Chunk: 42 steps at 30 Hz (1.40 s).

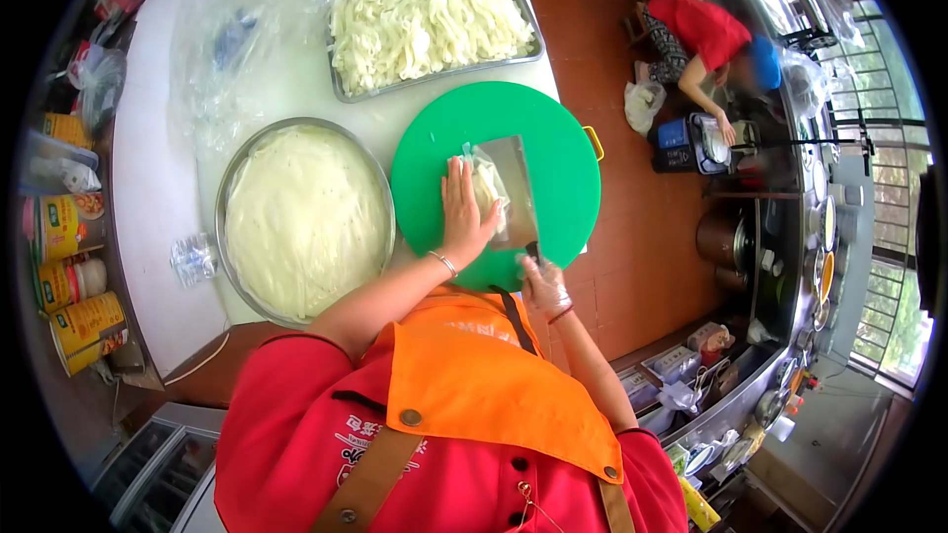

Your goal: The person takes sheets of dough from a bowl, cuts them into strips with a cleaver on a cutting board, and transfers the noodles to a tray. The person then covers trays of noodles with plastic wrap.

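Observation:
A round green cutting board [553,163] lies on the table, and a small stack of pale noodle sheet [486,188] rests near its middle. My left hand [464,217] lies on the left side of the stack, fingers stretched out and thumb spread toward the blade. My right hand [543,288], in what looks like a clear plastic glove, is wrapped round the black handle of a cleaver [515,188]. The wide blade stands right beside the stack; whether its edge touches the board is hidden. Left of the board is a round metal pan [386,237] full of whole pale sheets.
A rectangular metal tray [344,97] heaped with cut noodle strips stands beyond the board. A plastic bottle [195,260] and clear plastic wrap [237,44] are on the left. Across the tiled floor [612,227], a person in red [701,30] bends over containers by a counter.

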Motion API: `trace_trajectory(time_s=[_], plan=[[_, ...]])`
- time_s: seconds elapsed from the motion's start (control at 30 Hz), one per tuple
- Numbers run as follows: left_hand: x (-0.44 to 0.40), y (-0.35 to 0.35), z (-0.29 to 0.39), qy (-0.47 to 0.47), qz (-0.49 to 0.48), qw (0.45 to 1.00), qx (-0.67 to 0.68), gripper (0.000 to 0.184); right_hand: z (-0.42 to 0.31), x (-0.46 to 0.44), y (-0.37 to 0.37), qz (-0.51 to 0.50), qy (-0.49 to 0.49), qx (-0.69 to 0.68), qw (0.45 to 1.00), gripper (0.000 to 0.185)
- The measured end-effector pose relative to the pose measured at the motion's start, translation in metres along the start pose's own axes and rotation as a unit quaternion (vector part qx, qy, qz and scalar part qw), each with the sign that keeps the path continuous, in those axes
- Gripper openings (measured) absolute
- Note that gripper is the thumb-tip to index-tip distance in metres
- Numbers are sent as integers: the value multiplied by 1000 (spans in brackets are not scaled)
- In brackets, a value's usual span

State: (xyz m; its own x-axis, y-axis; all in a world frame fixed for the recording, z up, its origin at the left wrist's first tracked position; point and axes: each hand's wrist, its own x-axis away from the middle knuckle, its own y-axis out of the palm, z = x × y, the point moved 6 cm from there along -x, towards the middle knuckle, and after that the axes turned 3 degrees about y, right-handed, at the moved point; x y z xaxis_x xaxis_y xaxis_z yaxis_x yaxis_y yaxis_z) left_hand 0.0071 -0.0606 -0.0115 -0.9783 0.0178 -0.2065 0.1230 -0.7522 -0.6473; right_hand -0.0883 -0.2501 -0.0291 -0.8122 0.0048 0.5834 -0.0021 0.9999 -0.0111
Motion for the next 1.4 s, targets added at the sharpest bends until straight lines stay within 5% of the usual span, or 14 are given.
trace_trajectory(time_s=[0.03, 0.2, 0.37, 0.57, 0.83, 0.87, 0.93, 0.97, 1.03, 1.07, 1.17, 1.3, 1.33, 1.4], plan=[[0, 1, -1, -8, 14, 1000, 15, 85, -3, 5, 11, -24, 91, 38, 995, 35], [-13, -32, -2, 6, 87, 994, 68, 79, -18, -7, 54, -63, 84, 98, 990, 28], [-75, -92, -11, 52, 175, 983, 11, 53, -82, -46, 102, -116, -159, 235, 952, 31], [-202, -168, -55, 102, 266, 958, -27, 39, -213, -98, 186, -92, -104, 153, 978, 36], [-275, -166, -159, 87, 245, 953, -156, 29, -255, -158, 172, -34, -106, 113, 987, 47], [-275, -166, -169, 47, 244, 968, 33, 31, -257, -158, 169, -41, -104, 81, 990, 50], [-271, -152, -178, -38, 208, 891, 402, 37, -255, -161, 175, -90, -39, -36, 995, 44], [-268, -139, -177, -102, 144, 811, 558, 46, -252, -162, 177, -112, -5, -95, 989, 41], [-258, -133, -138, -216, 4, 560, 800, 65, -241, -162, 188, -139, 71, -168, 973, 40], [-258, -136, -120, -224, 7, 538, 813, 86, -237, -160, 194, -149, 96, -195, 965, 40], [-263, -135, -124, -174, -40, 469, 865, 88, -222, -161, 199, -177, 118, -216, 953, 40], [-277, -160, -142, -185, 22, 493, 850, 95, -197, -140, 163, -176, 56, -125, 975, 39], [-283, -168, -146, -193, 32, 478, 856, 85, -192, -130, 147, -157, 21, -62, 985, 38], [-292, -176, -161, -195, 6, 631, 751, 79, -177, -109, 111, -99, -84, 111, 985, 38]])
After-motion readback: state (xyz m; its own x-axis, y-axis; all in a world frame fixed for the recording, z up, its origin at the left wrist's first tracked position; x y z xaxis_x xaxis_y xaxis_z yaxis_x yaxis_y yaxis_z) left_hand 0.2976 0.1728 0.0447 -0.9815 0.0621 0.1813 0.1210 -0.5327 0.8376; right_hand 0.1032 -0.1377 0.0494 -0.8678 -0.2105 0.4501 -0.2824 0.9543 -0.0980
